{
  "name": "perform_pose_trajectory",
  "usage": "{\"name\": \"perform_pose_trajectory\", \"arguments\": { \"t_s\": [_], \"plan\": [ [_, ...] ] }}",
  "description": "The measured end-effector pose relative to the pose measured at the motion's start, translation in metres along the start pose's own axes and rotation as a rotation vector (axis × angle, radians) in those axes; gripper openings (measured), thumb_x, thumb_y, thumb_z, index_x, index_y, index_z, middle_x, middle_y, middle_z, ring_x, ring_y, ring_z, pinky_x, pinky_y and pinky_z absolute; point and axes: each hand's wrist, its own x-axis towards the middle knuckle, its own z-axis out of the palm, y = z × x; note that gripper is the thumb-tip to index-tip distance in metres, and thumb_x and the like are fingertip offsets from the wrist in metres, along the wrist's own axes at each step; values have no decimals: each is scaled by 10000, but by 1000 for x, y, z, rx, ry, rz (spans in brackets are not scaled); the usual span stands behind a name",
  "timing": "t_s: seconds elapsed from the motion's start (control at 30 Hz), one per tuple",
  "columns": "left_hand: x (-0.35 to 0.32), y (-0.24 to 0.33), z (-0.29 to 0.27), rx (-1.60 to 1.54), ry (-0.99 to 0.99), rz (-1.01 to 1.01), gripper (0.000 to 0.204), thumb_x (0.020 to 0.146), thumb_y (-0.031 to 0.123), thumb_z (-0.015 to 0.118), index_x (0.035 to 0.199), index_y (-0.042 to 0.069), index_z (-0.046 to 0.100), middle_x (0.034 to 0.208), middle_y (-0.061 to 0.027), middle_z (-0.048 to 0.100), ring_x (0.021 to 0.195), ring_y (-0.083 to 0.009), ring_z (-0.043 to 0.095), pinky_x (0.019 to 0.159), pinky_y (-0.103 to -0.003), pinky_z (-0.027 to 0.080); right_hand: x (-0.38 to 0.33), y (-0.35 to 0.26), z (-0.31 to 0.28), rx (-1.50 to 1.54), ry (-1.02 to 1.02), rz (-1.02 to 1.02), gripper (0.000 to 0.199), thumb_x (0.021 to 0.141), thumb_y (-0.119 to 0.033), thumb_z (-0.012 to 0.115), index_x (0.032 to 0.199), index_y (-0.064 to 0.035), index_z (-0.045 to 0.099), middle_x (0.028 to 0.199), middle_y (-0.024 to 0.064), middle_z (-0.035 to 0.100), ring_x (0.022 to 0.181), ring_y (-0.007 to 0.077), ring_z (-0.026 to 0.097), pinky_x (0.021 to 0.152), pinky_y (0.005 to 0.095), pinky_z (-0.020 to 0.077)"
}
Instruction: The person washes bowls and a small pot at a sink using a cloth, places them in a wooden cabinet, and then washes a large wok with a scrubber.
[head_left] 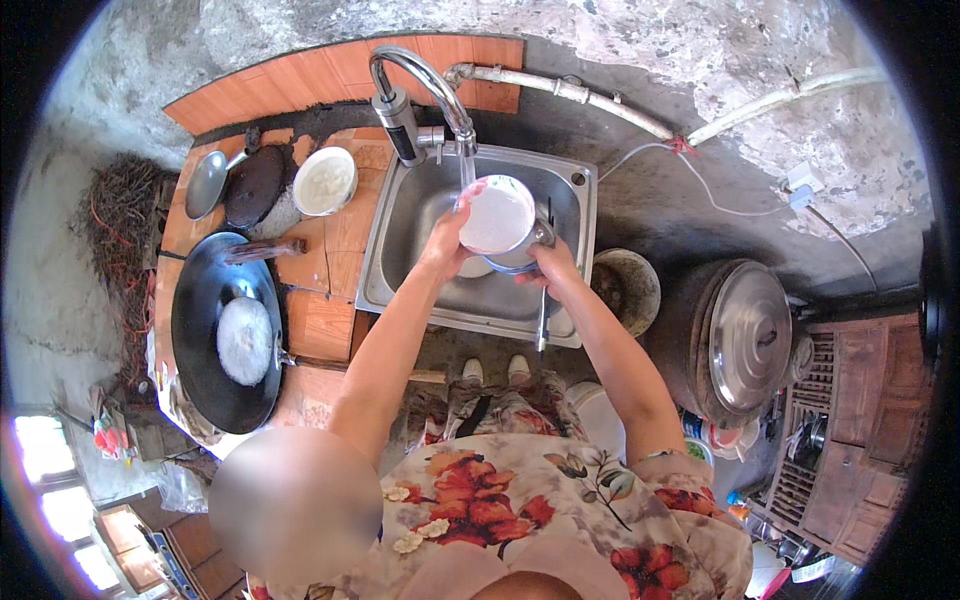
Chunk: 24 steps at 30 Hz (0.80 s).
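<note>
Over the sink (470, 318), both of my hands hold a white bowl (498, 216) tilted under the running tap (459, 110). Cloudy, whitish water or foam seems to fill it, and a blue band shows near its lower edge. My left hand (446, 240) grips the bowl's left side, fingers closed on the rim. On the opposite side, my right hand (553, 264) is closed around the lower right edge. A small dark grey thing (543, 233) sits by its thumb; its kind is unclear. Below that hand, a slim metal utensil with a dark tip (542, 325) crosses the sink's front edge.
Left of the sink, a tiled counter carries a wok (190, 330) with pale cloudy liquid, another white bowl (326, 182), a dark round lid (255, 187) and a ladle (206, 185). On the right stand a bucket (645, 285) and a large lidded pot (750, 335).
</note>
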Motion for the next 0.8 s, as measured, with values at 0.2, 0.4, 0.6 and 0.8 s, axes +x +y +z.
{"name": "perform_pose_trajectory", "arguments": {
  "t_s": [0.2, 0.4, 0.6, 0.8],
  "plan": [
    [2, 0, 1, 16, 13, -5, 472, 975, 441, 405, 1379, 198, 414, 1361, -36, 457, 1233, -230, 458, 939, -441, 449, 9, 0, 3, 0, -65, -42, 431, 921, -331, 479, 1231, -36, 430, 907, 177, 653, 551, 230, 665, 317, 203, 246],
    [5, -15, -10, -50, 7, 58, 465, 976, 433, 406, 1381, 205, 425, 1360, -25, 462, 1236, -221, 455, 969, -444, 422, -4, -19, 4, 135, -193, 12, 634, 886, -614, 461, 1223, -77, 450, 923, 149, 660, 588, 197, 674, 347, 185, 213],
    [-6, 14, 25, 278, 126, -43, 514, 974, 487, 349, 1363, 167, 448, 1311, -83, 503, 1200, -240, 488, 916, -433, 441, -23, -27, 25, -60, 1, -149, 558, 812, -372, 704, 1176, -19, 470, 848, 110, 626, 541, 159, 640, 332, 205, 224],
    [55, 20, -44, 1042, 185, 67, 649, 931, 607, 311, 1170, 71, 587, 1067, -125, 612, 1035, -233, 559, 821, -377, 458, 40, 6, 20, 621, -461, 523, 438, 891, -225, 498, 1153, 123, 453, 942, 259, 560, 374, 62, 444, 277, 180, 238]
  ]
}}
